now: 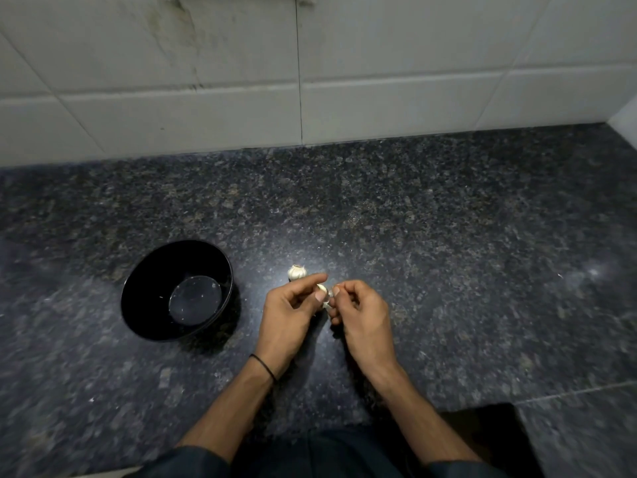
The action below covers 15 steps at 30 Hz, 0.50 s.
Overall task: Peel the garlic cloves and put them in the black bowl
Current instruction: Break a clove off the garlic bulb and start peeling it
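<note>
One bowl (144, 298) stands on one counter (448, 236). Right of the bowl are one garlic bulb (296, 271) and two hands, the left hand (287, 315) and the right hand (362, 315). One clove (322, 289) is pinched between them. One band (263, 367) circles the left wrist. Peel scraps are too small to count.
</note>
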Tool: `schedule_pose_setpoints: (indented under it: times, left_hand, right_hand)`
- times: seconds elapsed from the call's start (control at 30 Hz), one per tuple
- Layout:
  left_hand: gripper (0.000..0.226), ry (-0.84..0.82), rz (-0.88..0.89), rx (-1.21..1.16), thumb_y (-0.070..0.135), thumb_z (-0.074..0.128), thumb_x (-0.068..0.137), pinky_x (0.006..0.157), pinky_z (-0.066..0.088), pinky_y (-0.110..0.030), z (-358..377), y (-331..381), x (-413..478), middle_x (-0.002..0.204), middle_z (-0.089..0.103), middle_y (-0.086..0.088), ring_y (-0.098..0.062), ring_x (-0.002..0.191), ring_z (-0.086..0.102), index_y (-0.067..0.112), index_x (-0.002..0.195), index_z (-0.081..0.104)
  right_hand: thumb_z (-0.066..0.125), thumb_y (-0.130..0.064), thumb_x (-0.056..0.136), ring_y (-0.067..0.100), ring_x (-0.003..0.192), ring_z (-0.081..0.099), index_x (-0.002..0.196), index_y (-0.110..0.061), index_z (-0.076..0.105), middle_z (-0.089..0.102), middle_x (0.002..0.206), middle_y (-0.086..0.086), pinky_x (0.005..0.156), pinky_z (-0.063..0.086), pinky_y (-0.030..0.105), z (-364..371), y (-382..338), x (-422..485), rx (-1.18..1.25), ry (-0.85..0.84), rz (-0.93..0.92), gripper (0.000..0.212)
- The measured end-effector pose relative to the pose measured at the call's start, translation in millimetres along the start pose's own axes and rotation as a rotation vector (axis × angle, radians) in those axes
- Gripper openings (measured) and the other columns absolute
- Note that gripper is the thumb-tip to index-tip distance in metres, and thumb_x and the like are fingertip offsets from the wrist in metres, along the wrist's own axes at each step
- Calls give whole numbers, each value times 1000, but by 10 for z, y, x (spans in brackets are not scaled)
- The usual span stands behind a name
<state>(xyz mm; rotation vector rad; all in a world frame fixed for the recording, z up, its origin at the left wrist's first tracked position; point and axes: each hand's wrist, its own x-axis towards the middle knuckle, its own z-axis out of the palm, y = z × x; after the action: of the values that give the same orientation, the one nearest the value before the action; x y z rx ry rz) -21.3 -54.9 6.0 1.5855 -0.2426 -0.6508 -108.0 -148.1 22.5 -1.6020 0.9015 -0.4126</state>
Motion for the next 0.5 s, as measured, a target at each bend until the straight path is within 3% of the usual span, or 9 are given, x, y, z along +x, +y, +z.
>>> schedule_pose_setpoints:
  times: [0.13,0.37,0.5]
  left_hand:
    - [28,2,8,15,3,68,93,101,52,-56,0,-1,7,106,77,-6,-24,104,71,18,114,76]
    - [25,14,37,61,2,67,93,97,55,-51,-33,-7,2,102,77,-1,-21,99,72,20,107,78]
    - [21,70,35,79,2,70,90,86,58,-42,-71,-13,-2,93,78,0,-18,87,72,21,94,78]
  right_hand:
    - [60,-21,98,12,60,62,87,-19,66,70,70,2,60,54,38,-4,25,25,12,26,3,13]
    - [59,-22,98,5,61,54,81,-15,64,63,68,-4,57,40,19,-70,18,62,-249,28,-146,19]
    - [68,-22,95,2,72,61,85,-19,64,68,79,-7,64,45,14,-68,70,93,-274,-3,-149,10]
